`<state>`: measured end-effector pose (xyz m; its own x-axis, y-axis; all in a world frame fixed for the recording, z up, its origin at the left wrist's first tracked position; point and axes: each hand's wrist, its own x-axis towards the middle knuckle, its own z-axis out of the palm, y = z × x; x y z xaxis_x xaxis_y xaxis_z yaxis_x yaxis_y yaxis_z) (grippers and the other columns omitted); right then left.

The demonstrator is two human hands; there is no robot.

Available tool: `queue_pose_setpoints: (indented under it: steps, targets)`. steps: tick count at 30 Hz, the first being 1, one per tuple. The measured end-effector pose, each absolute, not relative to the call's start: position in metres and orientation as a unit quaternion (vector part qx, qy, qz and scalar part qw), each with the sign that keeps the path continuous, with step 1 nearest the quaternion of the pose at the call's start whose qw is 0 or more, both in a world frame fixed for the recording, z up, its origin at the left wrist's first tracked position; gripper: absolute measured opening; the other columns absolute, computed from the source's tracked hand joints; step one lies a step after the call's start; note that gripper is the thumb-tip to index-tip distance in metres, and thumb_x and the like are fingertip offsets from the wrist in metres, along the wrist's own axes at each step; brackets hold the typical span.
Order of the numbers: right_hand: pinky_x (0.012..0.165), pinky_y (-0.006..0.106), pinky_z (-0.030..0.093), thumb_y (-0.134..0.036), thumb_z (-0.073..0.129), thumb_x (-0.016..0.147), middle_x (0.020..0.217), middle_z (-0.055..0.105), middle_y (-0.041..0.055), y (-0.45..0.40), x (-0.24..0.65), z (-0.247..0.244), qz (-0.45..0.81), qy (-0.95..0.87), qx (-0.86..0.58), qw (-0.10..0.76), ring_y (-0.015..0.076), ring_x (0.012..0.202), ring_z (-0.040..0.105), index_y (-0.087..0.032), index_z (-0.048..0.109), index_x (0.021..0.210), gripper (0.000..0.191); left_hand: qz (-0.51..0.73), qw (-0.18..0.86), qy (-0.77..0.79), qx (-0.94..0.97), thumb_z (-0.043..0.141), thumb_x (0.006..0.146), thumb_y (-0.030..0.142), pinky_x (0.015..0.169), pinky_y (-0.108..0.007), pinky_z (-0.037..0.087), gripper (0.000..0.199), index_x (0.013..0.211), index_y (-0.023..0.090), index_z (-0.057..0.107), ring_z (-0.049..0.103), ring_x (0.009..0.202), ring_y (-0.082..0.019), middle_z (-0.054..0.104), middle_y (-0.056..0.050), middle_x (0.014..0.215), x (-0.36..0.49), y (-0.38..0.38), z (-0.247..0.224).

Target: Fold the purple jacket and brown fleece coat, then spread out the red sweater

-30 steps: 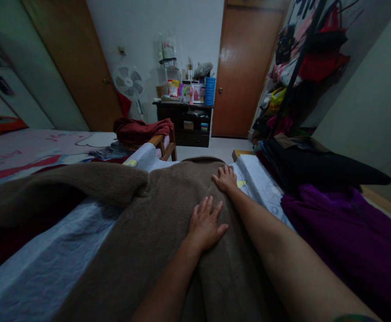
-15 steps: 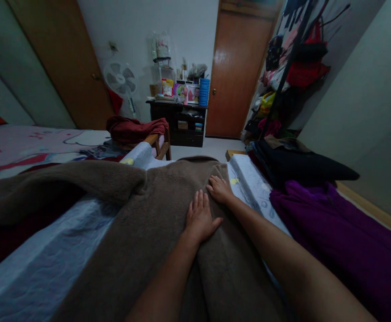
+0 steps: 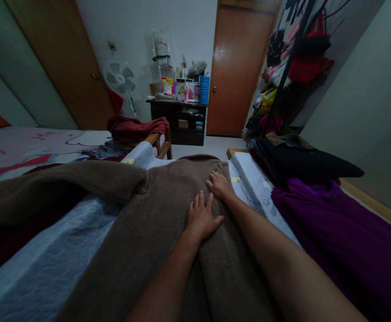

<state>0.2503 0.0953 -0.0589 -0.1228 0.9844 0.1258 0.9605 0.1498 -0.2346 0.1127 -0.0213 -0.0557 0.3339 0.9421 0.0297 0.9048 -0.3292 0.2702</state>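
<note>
Brown coat: one fuzzy coat (image 3: 158,201), spread in the middle on a pale blue cover (image 3: 64,259), with its collar end far away. One sleeve (image 3: 71,179) sticks out to the left.
Left hand: one hand (image 3: 202,218), palm down on the coat. Its grip is loose, with the fingers apart and clamped on nothing.
Right hand: one hand (image 3: 219,184), just past the left one, resting on the coat near its right edge. Its grip is loose too, with the fingers a bit apart.
In the way: the two bare arms hide some of the coat. One dark red cloth (image 3: 31,228) is under the sleeve.
Right side: one purple top (image 3: 336,232) lies near the coat. Behind it is one dark pile of folded clothes (image 3: 309,156), too dark to count.
Left side: one red cloth (image 3: 135,129) hangs over one wooden frame (image 3: 167,147), next to one pink bed cover (image 3: 21,143).
Back of the room: one white fan (image 3: 119,77), one dark cabinet (image 3: 161,125) with lots of little things on top, and two brown doors (image 3: 238,67).
Far right: bags and clothes (image 3: 307,69) hang in a big bunch, too muddled to count.
</note>
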Motion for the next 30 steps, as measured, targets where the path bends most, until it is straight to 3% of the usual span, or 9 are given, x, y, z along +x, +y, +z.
queue_pose_setpoints:
  steps: [3,7,16,23,30]
  targets:
    - [0.115,0.034,0.024,-0.029,0.035,0.098,0.145,0.048,0.0142,0.088,0.254,-0.062,0.021,-0.754,-0.633,0.173,0.0208,0.137,0.039,-0.010,0.051,0.133,0.043,0.095,0.101,0.568,0.811,0.043,0.088,0.063,0.112,-0.049,0.026,0.079,0.152,0.021,0.026,0.021,0.146,-0.035,0.019,-0.018,0.160,0.112,-0.022,-0.055]
    - [0.113,0.031,0.029,-0.024,0.033,0.097,0.139,0.054,0.0122,0.070,0.259,-0.063,0.016,-0.762,-0.621,0.183,0.0184,0.132,0.045,-0.012,0.054,0.130,0.041,0.112,0.086,0.568,0.811,0.034,0.096,0.046,0.113,-0.046,0.027,0.060,0.150,0.019,0.030,0.023,0.146,-0.030,0.024,-0.016,0.159,0.113,-0.021,-0.055]
    - [0.116,0.036,0.027,-0.029,0.033,0.098,0.147,0.045,0.0151,0.011,0.265,-0.065,0.030,-0.777,-0.606,0.168,0.0207,0.139,0.037,-0.009,0.048,0.138,0.047,0.119,0.078,0.556,0.819,0.036,0.094,0.035,0.115,-0.044,0.026,0.061,0.152,0.018,0.027,0.017,0.148,-0.026,0.018,-0.008,0.162,0.111,-0.021,-0.060]
    - [0.117,0.041,0.024,-0.033,0.043,0.095,0.154,0.032,0.0194,-0.041,0.261,-0.057,0.056,-0.779,-0.617,0.101,0.0269,0.144,0.026,-0.003,0.035,0.147,0.060,0.122,0.086,0.561,0.815,0.036,0.093,0.035,0.114,-0.044,0.026,0.061,0.152,0.020,0.027,0.018,0.147,-0.027,0.018,-0.007,0.162,0.112,-0.020,-0.063]
    - [0.114,0.043,0.028,-0.033,0.043,0.095,0.154,0.034,0.0190,-0.098,0.255,-0.042,0.069,-0.782,-0.614,0.083,0.0288,0.142,0.031,-0.007,0.041,0.144,0.056,0.113,0.088,0.567,0.811,0.037,0.092,0.034,0.114,-0.045,0.026,0.061,0.152,0.023,0.028,0.022,0.146,-0.028,0.020,-0.009,0.161,0.114,-0.019,-0.060]
